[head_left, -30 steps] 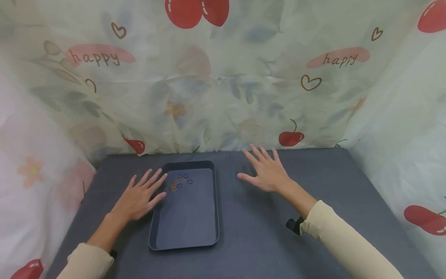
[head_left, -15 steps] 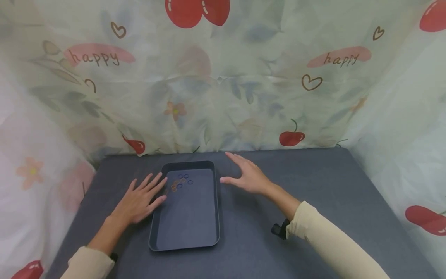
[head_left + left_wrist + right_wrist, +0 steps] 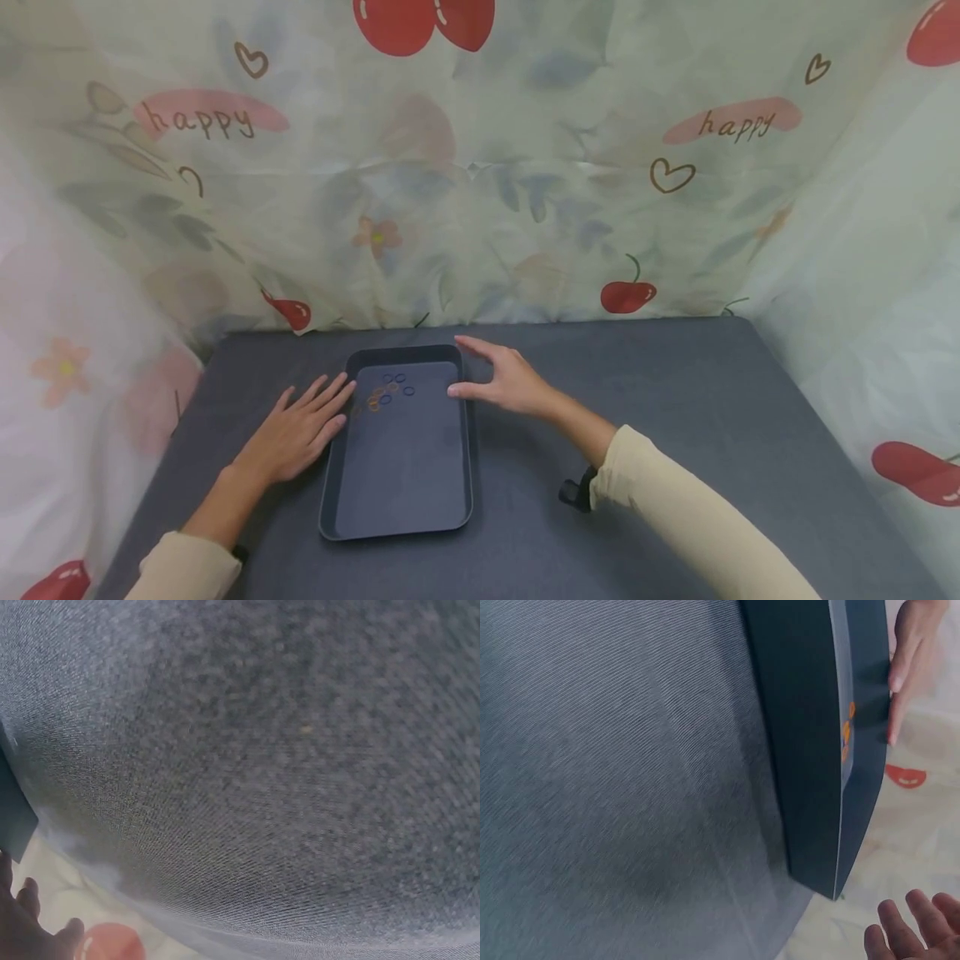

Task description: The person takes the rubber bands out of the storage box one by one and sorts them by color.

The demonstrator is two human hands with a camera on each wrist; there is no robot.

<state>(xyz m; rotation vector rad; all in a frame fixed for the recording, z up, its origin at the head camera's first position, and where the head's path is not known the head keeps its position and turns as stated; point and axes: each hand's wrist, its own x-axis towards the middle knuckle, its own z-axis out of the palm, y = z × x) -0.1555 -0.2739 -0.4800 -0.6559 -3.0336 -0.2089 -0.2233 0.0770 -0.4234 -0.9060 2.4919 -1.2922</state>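
Note:
A dark rectangular tray point(image 3: 405, 475) lies on the grey cloth-covered table. Toward its far left part are several small thin rings, some orange point(image 3: 374, 402) and some dark blue point(image 3: 408, 387). My left hand point(image 3: 292, 437) is at the tray's left rim, palm down, with straight fingers. Over the far right corner is my right hand point(image 3: 510, 383), its thumb and fingers held apart and nothing between them. The right wrist view shows the tray's side wall point(image 3: 802, 750) close up, with the fingers of the right hand point(image 3: 922, 930) spread near the bottom right.
Around the table point(image 3: 637, 375) hangs a pale curtain point(image 3: 480, 250) printed with cherries, flowers and hearts. Black wrist straps show at both sleeves, with a black device point(image 3: 576, 492) under the right one.
My right hand has moved left from over the table to the tray's right rim. My left hand has shifted slightly and stays at the left rim. The tray and rings have stayed put.

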